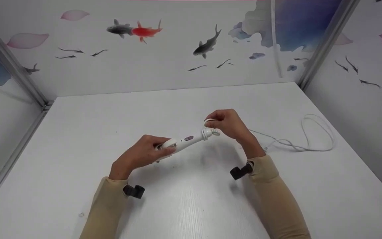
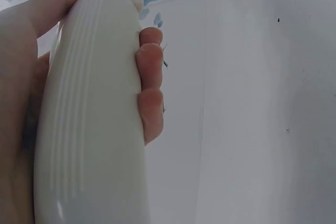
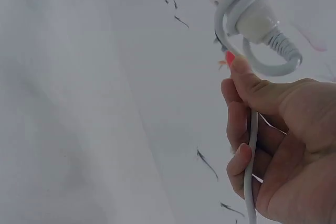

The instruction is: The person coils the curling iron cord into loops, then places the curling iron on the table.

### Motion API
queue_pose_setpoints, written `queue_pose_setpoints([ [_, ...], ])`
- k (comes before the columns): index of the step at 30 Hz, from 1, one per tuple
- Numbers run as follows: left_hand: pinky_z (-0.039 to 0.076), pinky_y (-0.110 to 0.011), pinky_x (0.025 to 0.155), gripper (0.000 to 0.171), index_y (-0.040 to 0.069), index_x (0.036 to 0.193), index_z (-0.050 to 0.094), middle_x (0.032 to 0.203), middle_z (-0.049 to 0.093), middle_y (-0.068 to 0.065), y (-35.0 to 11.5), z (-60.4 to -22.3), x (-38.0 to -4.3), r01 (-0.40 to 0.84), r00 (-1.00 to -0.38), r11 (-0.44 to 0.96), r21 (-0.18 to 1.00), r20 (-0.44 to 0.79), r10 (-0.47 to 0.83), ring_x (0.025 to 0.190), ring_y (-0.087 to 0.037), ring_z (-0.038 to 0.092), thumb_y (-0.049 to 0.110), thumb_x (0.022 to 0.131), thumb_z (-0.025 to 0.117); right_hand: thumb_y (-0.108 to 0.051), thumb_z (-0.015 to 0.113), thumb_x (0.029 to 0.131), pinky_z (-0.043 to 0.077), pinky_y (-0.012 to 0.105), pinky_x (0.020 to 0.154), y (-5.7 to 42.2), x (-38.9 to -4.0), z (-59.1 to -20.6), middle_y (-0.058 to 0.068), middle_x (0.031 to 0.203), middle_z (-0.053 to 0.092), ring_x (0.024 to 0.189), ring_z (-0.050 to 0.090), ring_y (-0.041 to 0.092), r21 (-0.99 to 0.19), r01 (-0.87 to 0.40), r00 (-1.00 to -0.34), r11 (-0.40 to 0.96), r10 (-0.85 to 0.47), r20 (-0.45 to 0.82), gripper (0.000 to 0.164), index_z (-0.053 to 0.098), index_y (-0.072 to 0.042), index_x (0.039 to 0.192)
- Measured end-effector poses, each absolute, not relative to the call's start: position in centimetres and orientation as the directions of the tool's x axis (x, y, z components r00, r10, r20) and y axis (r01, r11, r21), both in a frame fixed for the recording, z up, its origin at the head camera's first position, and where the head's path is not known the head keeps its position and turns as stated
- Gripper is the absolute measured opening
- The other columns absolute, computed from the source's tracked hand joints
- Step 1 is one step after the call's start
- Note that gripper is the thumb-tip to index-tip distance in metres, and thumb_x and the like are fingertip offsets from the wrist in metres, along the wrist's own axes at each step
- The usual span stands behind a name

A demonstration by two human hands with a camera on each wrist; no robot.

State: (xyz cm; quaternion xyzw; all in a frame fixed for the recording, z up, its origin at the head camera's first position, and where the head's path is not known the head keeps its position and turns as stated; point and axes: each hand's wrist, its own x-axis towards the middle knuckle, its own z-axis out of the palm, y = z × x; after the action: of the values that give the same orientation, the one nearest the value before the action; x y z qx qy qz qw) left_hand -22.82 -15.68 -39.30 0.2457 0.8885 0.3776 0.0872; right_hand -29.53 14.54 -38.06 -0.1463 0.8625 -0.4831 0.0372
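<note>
Two hands: both at work on one white appliance (image 1: pixel 196 139), between them above the table (image 1: pixel 177 205).
Left hand (image 1: pixel 144 151): wrapped firmly round the ribbed body; thumb along one side, fingertips showing on the other.
Right hand (image 1: pixel 229 124): at the appliance's far end; pinches the white cord (image 3: pixel 248 187) between thumb and fingers, the cord's lower run passing along the curled fingers.
Appliance: slanting, cord end farther from the wearer; a small purple panel (image 1: pixel 189 138) on the upper face.
Cord end: a ribbed sleeve (image 3: pixel 283 44) comes out of the tip; the cord bends back from it and loops round the neck.
Loose cord: trails past the right hand and lies in wide loops on the table's right side.
Sleeves: tan (image 1: pixel 109 205), both arms; a black wrist device (image 1: pixel 134 191) on the left, another (image 1: pixel 242 171) on the right.
Back wall (image 1: pixel 167 69): white, printed with grey and red fish, pink petals and blue washes.
</note>
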Motion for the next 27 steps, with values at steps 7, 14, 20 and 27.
queue_pose_setpoints([
  [7,0.048,-0.030,0.066,0.033,0.019,0.116,0.073,0.092,0.067,-0.002,-15.2,-39.6,-22.9,0.354,-0.867,0.617,0.703,-0.002,0.499,0.073,-0.013,0.057,0.044,0.098,0.062,-0.013,0.074,0.091,0.051,0.028,0.075,13.8,-28.1,-36.6,0.009,0.102,0.075,0.091,0.067,0.017,-0.787,-0.292,-0.942,0.543,-0.305,0.140,0.014,0.076,-0.007,0.103],
  [14,0.050,-0.028,0.067,0.039,0.019,0.126,0.069,0.103,0.068,-0.006,-15.1,-39.5,-23.1,0.281,-0.897,0.656,0.700,-0.052,0.440,0.076,-0.015,0.061,0.045,0.098,0.061,-0.011,0.073,0.091,0.055,0.031,0.072,12.8,-26.8,-36.0,0.006,0.097,0.074,0.085,0.065,0.019,-0.712,-0.422,-0.904,0.562,-0.323,0.281,0.011,0.078,-0.008,0.100],
  [20,0.049,-0.028,0.066,0.041,0.019,0.127,0.068,0.100,0.068,-0.005,-14.9,-39.4,-23.1,0.275,-0.912,0.681,0.679,-0.039,0.407,0.074,-0.015,0.060,0.047,0.098,0.059,-0.010,0.072,0.091,0.048,0.025,0.067,12.0,-26.1,-35.8,0.007,0.088,0.071,0.078,0.061,0.017,-0.623,-0.523,-0.852,0.582,-0.336,0.402,0.010,0.079,-0.006,0.098],
  [27,0.046,-0.029,0.066,0.045,0.017,0.133,0.065,0.098,0.069,-0.005,-15.1,-39.5,-23.2,0.285,-0.937,0.696,0.660,0.039,0.347,0.076,-0.015,0.058,0.046,0.100,0.058,-0.018,0.063,0.099,0.045,0.025,0.068,11.4,-25.8,-35.7,0.007,0.087,0.070,0.075,0.054,0.015,-0.657,-0.519,-0.854,0.546,-0.359,0.376,0.021,0.077,-0.008,0.113],
])
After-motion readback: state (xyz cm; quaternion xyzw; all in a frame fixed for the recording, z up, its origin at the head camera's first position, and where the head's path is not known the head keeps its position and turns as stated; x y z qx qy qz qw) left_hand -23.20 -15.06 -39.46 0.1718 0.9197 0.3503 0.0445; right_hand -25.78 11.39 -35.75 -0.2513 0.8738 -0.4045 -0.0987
